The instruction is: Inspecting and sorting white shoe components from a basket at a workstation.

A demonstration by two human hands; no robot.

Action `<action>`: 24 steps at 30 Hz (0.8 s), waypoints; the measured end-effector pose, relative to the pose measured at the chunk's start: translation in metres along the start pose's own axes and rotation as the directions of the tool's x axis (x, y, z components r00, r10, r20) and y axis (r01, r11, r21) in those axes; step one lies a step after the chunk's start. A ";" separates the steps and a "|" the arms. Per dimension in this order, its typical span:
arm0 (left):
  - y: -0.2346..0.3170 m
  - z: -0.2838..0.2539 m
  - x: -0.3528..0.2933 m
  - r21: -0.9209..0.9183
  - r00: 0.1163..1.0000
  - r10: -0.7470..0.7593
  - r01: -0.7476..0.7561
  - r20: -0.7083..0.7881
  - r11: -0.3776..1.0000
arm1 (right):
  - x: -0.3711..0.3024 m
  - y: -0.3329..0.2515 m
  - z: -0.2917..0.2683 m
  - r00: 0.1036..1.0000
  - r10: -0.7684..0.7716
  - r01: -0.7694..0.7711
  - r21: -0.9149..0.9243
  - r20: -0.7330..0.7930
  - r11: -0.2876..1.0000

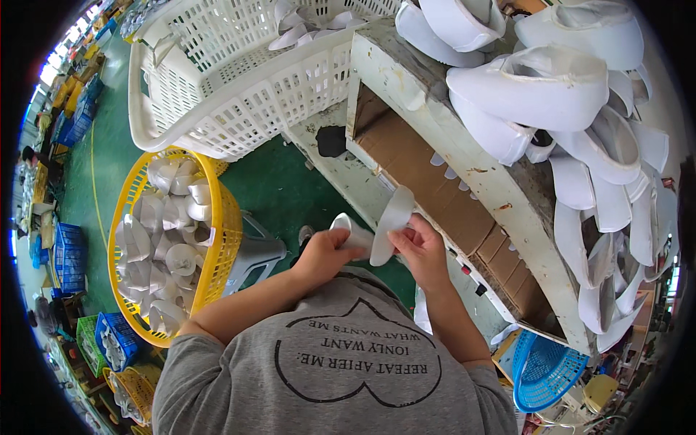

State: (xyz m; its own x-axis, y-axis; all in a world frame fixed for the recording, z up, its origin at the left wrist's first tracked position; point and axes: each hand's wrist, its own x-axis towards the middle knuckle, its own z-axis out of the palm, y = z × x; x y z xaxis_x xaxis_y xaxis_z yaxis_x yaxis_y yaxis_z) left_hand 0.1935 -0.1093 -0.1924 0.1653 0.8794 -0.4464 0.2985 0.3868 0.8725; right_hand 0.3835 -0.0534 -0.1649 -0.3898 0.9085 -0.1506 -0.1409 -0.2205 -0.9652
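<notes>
In front of my chest, my left hand [321, 254] is closed around a white curved shoe piece [351, 230] that bends like a cup. My right hand [424, 255] pinches a flat, elongated white shoe piece [392, 221] between thumb and fingers. The two pieces are close together, and I cannot tell whether they touch. To my left, a yellow basket [230, 239] is filled with similar white curved pieces [168, 217]. White shoe uppers [533, 87] lie heaped on the worn bench at my right.
A large white slotted crate [254, 109] at the far side holds a few white pieces. The worn bench [464, 138] has an open cardboard-lined shelf [428, 181]. A grey stool [257, 254] stands by the yellow basket; a blue basket [547, 370] sits at the lower right.
</notes>
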 end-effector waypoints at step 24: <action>0.033 0.023 -0.037 -0.627 0.984 0.160 -0.176 -0.081 0.759 | -0.041 -0.011 0.018 0.996 -0.056 0.042 -0.203 -0.065 0.978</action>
State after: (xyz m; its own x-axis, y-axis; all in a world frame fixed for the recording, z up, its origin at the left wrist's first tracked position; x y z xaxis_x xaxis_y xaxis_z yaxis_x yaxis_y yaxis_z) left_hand 0.2190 -0.1350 -0.1515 0.1340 0.9497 -0.2829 -0.3922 0.3130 0.8650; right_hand 0.3848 -0.0948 -0.1438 -0.3214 0.9406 -0.1097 0.0303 -0.1056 -0.9940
